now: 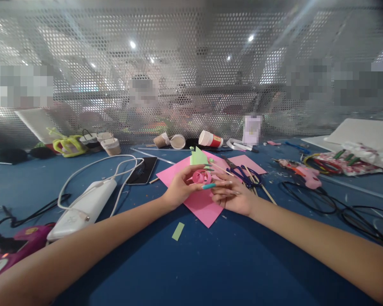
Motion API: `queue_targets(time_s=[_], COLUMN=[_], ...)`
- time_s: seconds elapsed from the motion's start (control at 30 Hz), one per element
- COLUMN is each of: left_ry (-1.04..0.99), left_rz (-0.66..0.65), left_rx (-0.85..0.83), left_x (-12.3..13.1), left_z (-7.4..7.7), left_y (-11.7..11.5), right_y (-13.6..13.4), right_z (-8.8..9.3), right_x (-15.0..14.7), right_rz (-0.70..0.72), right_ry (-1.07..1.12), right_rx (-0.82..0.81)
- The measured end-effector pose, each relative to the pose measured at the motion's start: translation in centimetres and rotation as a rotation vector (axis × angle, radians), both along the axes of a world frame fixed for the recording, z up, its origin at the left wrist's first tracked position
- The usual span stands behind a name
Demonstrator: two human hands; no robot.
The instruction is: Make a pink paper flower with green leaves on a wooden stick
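Note:
A small curled pink paper piece [201,176] is held between the thumb and fingers of my left hand [182,187]. My right hand [234,196] is beside it, its fingertips at the curl's right side and close to my left thumb; its fingers look bent around the strip's edge. Under both hands lies pink paper [207,212] on the blue table. Light green paper [198,158] rests on the pink sheet just behind my left hand. Blue-handled scissors [247,175] and thin wooden sticks [268,194] lie behind my right forearm.
Left are a black phone [142,171], a white power strip [83,210] with cable and a magenta device [25,244]. A pink glue gun [306,174] with black cord lies right. Paper cups [210,139] stand behind. A green scrap [178,231] is in front.

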State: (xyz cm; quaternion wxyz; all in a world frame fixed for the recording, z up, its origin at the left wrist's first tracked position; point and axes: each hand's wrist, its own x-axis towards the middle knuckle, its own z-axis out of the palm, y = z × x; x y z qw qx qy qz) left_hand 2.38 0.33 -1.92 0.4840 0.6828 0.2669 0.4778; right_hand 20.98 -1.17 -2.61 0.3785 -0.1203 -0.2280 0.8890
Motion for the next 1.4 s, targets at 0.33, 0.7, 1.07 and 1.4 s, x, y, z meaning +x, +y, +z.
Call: queue_targets(time_s=[0.33, 0.7, 1.07, 1.4], left_ry=[-0.075, -0.248, -0.04, 0.008], left_rz=[0.107, 0.14, -0.008, -0.143], left_rx=[-0.107, -0.291, 0.005, -0.09], left_x=[0.1, -0.1, 0.0, -0.6], left_z=[0.3, -0.3, 0.2, -0.3], left_y=[0.0, 0.9, 0.0, 0.4], right_y=[0.0, -0.1, -0.9, -0.7], right_z=[0.3, 0.2, 0.0, -0.1], right_x=[-0.4, -0.7, -1.4, -1.4], right_rz=[0.021, -0.067, -0.14, -0.203], right_ry=[0.015, -0.101, -0.22, -0.232], right_rx=[-0.06, 0.081, 0.201, 0.233])
